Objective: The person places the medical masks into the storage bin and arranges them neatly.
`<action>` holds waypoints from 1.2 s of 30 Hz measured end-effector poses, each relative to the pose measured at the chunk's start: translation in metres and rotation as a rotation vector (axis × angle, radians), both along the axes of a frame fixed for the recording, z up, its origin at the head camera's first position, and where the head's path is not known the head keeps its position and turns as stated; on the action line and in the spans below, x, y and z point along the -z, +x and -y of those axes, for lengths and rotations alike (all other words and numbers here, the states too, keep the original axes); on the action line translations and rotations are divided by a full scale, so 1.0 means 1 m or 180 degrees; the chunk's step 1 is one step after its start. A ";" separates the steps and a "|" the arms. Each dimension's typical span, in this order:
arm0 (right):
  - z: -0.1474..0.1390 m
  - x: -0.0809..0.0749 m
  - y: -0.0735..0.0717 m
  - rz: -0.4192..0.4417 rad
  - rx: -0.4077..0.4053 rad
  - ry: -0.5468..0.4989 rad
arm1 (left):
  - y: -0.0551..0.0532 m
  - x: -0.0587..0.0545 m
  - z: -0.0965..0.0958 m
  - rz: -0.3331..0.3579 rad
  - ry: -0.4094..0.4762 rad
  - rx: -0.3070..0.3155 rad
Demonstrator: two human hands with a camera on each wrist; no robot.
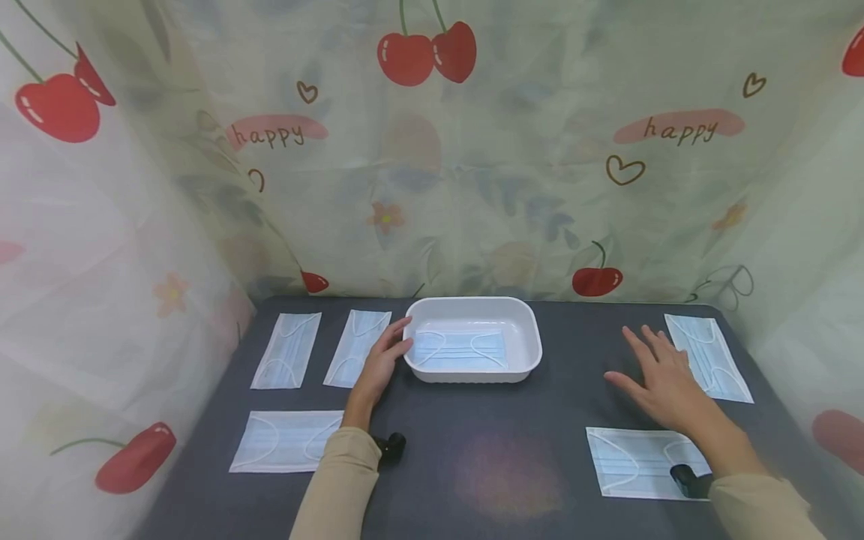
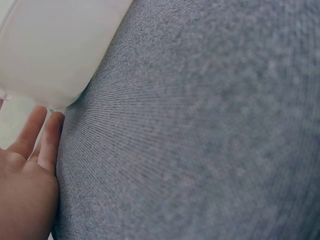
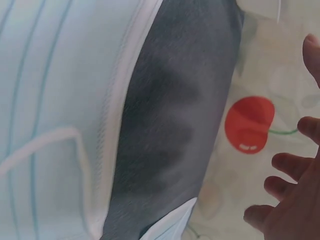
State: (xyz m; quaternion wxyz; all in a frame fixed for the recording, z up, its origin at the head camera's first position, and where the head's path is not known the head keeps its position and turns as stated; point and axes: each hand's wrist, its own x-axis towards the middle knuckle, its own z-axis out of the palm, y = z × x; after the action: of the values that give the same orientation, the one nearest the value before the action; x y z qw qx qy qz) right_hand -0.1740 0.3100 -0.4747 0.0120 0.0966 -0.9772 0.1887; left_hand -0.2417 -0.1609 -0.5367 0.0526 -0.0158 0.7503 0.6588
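Observation:
My left hand (image 1: 379,367) touches the left side of a white plastic tub (image 1: 472,376). Its fingers (image 2: 50,140) look nearly straight against the tub's outer wall in the left wrist view. Inside the tub lies a light blue face mask (image 1: 462,349) with white ear loops. My right hand (image 1: 664,379) hovers above the table at the right with fingers spread, holding nothing. Closest to it are an upright-lying mask (image 1: 718,367) at the far right and a crosswise mask (image 1: 617,469) under the forearm; a mask (image 3: 55,90) fills the left of the right wrist view.
On the left of the dark grey table (image 1: 499,435) lie a mask (image 1: 286,351) at the back, another mask (image 1: 354,352) beside the left hand, and a crosswise mask (image 1: 280,442) partly under the left sleeve. A cherry-print curtain (image 1: 499,187) encloses the back and sides.

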 end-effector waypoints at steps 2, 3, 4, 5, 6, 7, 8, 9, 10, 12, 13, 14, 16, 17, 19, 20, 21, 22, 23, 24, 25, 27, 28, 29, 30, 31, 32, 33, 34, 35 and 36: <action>-0.006 0.003 0.002 0.0018 0.0000 -0.0066 | 0.000 0.000 -0.001 0.0007 0.0008 0.0005; -0.010 0.005 0.003 0.0007 -0.0002 -0.0091 | 0.000 -0.001 -0.001 -0.0004 -0.0004 0.0001; -0.013 0.006 0.004 0.0001 -0.0012 -0.0120 | 0.000 -0.001 -0.001 -0.0010 -0.0009 -0.0011; -0.016 0.008 0.006 0.0021 -0.0011 -0.0140 | 0.001 -0.001 -0.001 -0.0013 -0.0022 -0.0023; -0.019 0.010 0.008 0.0052 -0.0005 -0.0149 | 0.001 -0.001 -0.001 -0.0012 -0.0031 -0.0028; -0.022 0.011 0.009 0.0078 -0.0001 -0.0161 | 0.001 0.000 -0.001 -0.0013 -0.0040 -0.0033; -0.025 0.013 0.010 0.0105 0.0003 -0.0177 | 0.001 -0.001 -0.001 -0.0017 -0.0051 -0.0035; -0.028 0.014 0.012 0.0130 0.0003 -0.0200 | 0.001 -0.001 0.000 -0.0020 -0.0051 -0.0039; -0.031 0.015 0.014 0.0184 0.0008 -0.0226 | 0.001 -0.001 0.000 -0.0011 -0.0046 -0.0041; -0.037 0.018 0.017 0.0212 -0.0006 -0.0292 | 0.002 -0.001 0.000 0.0001 -0.0050 -0.0037; -0.040 0.020 0.018 0.0183 -0.0023 -0.0329 | 0.002 -0.001 0.001 0.0005 -0.0052 -0.0040; -0.042 0.023 0.020 0.0147 -0.0041 -0.0363 | 0.002 -0.001 0.001 0.0009 -0.0049 -0.0041; -0.048 0.027 0.023 0.0085 -0.0072 -0.0408 | 0.002 -0.001 0.000 0.0014 -0.0048 -0.0038; -0.051 0.029 0.025 0.0047 -0.0074 -0.0410 | 0.002 -0.001 0.000 0.0013 -0.0051 -0.0030; -0.055 0.033 0.028 0.0013 -0.0070 -0.0390 | 0.002 -0.001 0.000 0.0011 -0.0048 -0.0027; -0.057 0.034 0.030 0.0017 -0.0062 -0.0382 | 0.002 -0.001 -0.001 0.0004 -0.0046 -0.0022; -0.058 0.036 0.032 0.0002 -0.0054 -0.0370 | 0.002 -0.001 -0.001 -0.0007 -0.0046 -0.0017; -0.060 0.037 0.034 -0.0019 -0.0055 -0.0368 | 0.002 -0.001 -0.002 -0.0015 -0.0043 -0.0019; -0.061 0.038 0.036 -0.0054 -0.0059 -0.0387 | 0.002 -0.001 -0.002 -0.0021 -0.0045 -0.0016; -0.063 0.039 0.037 -0.0083 -0.0077 -0.0421 | 0.002 -0.001 -0.002 -0.0022 -0.0043 -0.0020; -0.064 0.040 0.039 -0.0119 -0.0081 -0.0442 | 0.002 -0.001 -0.002 -0.0022 -0.0040 -0.0019; -0.066 0.043 0.041 -0.0200 -0.0102 -0.0478 | 0.002 -0.002 -0.002 -0.0011 -0.0047 -0.0019; -0.067 0.045 0.043 -0.0213 -0.0101 -0.0491 | 0.002 -0.002 -0.003 0.0003 -0.0050 -0.0020; -0.068 0.046 0.044 -0.0217 -0.0092 -0.0486 | 0.001 -0.002 -0.003 0.0017 -0.0058 -0.0009; -0.069 0.048 0.045 -0.0223 -0.0080 -0.0483 | 0.001 -0.002 -0.003 0.0034 -0.0056 -0.0003; -0.071 0.049 0.046 -0.0205 -0.0061 -0.0476 | 0.001 -0.003 -0.003 0.0048 -0.0058 0.0009; -0.071 0.050 0.047 -0.0204 -0.0048 -0.0469 | 0.001 -0.004 -0.003 0.0066 -0.0061 0.0018; -0.072 0.051 0.048 -0.0185 -0.0034 -0.0463 | 0.001 -0.005 -0.003 0.0091 -0.0066 0.0026; -0.073 0.052 0.049 -0.0170 -0.0017 -0.0444 | 0.002 -0.008 -0.003 0.0111 -0.0063 0.0032; -0.074 0.053 0.050 -0.0149 -0.0012 -0.0446 | 0.003 -0.011 -0.003 0.0130 -0.0071 0.0043; -0.074 0.054 0.051 -0.0124 0.0008 -0.0447 | 0.005 -0.015 -0.003 0.0145 -0.0076 0.0055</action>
State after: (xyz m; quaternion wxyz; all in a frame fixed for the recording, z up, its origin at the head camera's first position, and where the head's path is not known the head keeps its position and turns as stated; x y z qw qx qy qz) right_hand -0.1233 0.3842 -0.5288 0.0381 0.0979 -0.9612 0.2549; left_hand -0.2366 -0.1580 -0.5214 0.0751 -0.0250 0.7568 0.6488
